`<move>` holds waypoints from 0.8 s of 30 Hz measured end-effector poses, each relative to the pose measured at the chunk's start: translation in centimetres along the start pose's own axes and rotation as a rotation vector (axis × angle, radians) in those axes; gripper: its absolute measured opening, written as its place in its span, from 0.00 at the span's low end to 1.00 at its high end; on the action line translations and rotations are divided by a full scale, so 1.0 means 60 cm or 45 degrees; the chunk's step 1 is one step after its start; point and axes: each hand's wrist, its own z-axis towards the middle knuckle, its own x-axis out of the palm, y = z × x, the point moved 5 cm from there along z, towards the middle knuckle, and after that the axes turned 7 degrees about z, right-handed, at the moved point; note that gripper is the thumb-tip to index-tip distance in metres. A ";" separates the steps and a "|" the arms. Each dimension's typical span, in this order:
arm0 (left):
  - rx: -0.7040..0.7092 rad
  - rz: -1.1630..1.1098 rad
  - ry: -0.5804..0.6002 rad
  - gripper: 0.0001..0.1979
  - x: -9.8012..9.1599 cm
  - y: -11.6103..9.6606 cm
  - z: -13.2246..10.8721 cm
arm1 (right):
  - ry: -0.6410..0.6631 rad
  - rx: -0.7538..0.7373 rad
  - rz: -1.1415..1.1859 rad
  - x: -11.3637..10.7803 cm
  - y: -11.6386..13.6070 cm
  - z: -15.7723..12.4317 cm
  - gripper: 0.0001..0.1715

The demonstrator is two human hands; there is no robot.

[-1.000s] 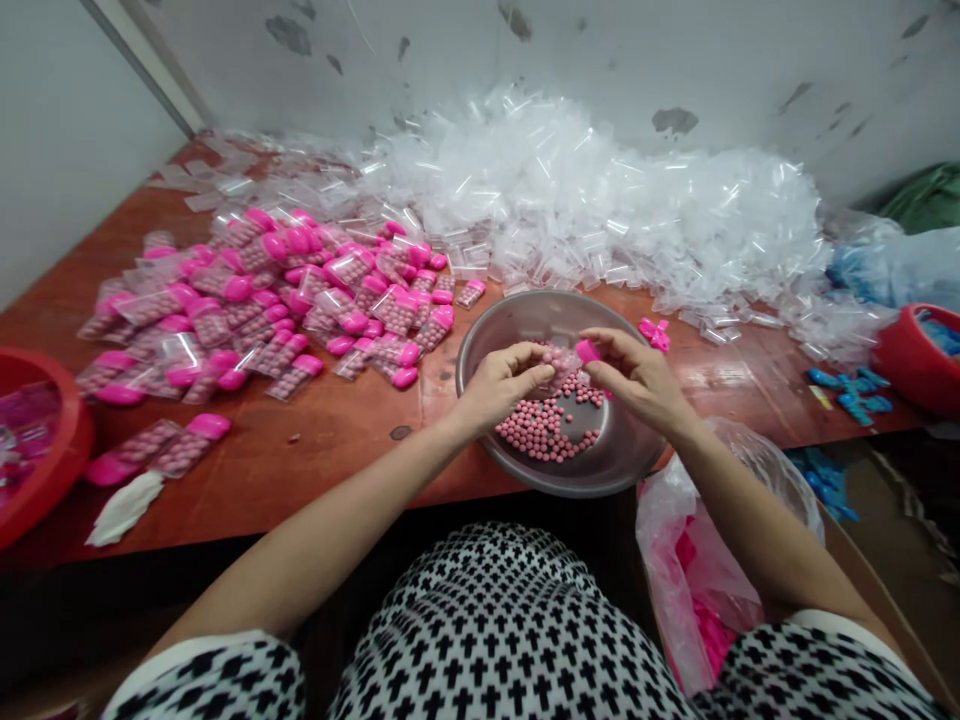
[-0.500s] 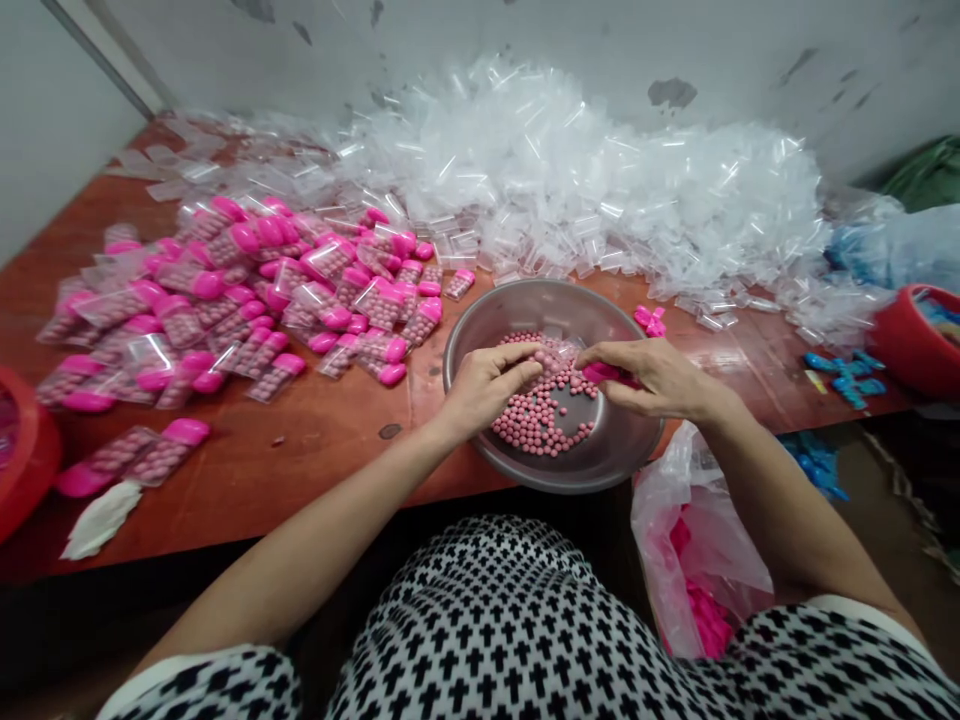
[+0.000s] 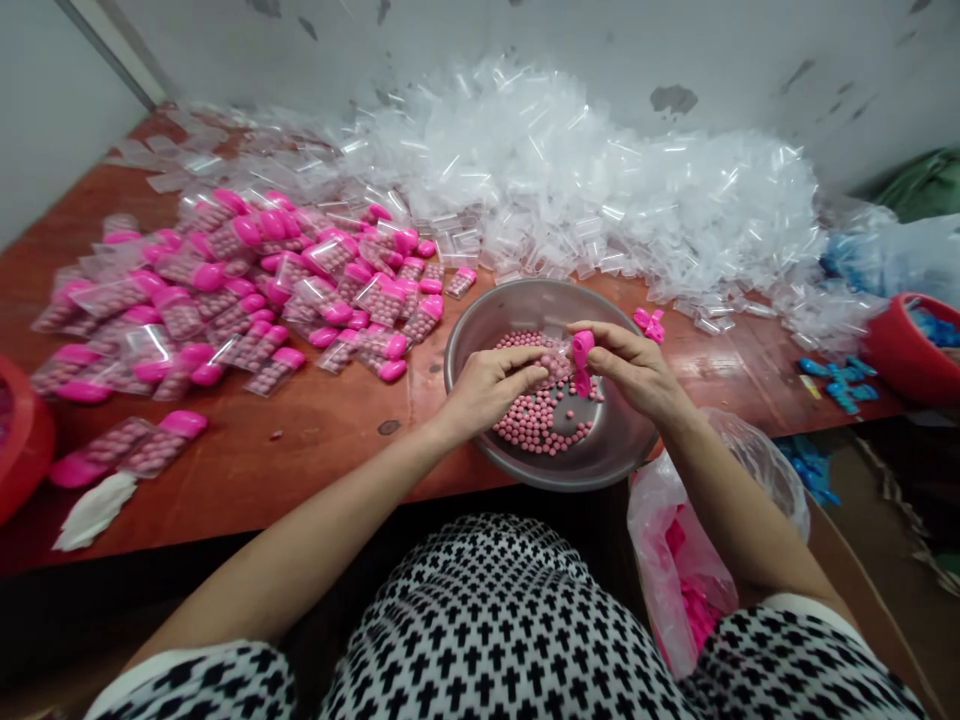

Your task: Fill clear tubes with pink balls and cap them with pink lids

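Over a grey metal bowl (image 3: 480, 440), my left hand (image 3: 495, 388) is closed on a clear plastic container (image 3: 555, 368) with pink beads in it. My right hand (image 3: 634, 370) pinches a bright pink cap (image 3: 581, 362) by its side, just right of the container's end. The cap is turned so that its opening shows, and it looks apart from the container. Loose pink beads (image 3: 529, 425) lie in the bottom of the bowl below both hands.
Filled containers with pink caps (image 3: 247, 290) are heaped at left, clear empties (image 3: 585, 170) behind. A few pink caps (image 3: 649, 324) lie beside the bowl, blue pieces (image 3: 840, 383) further right. Red tubs (image 3: 915, 350) flank the table. A bag of pink caps (image 3: 686, 570) is below.
My right hand has turned the pink cap from lying sideways to upright, its opening now showing. My left hand has stayed nearly in place with the container.
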 end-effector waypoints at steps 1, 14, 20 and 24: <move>-0.001 -0.023 0.003 0.20 0.000 -0.001 0.000 | 0.004 0.034 0.041 0.000 -0.007 0.001 0.25; -0.069 -0.207 0.051 0.20 0.003 -0.002 0.001 | -0.062 0.126 0.323 0.018 -0.005 -0.001 0.24; -0.129 -0.309 0.039 0.23 0.003 -0.003 0.002 | -0.293 -0.026 0.165 0.009 -0.002 0.001 0.18; -0.174 -0.425 0.063 0.24 0.004 -0.007 0.001 | -0.240 -0.088 -0.076 0.023 0.001 -0.004 0.17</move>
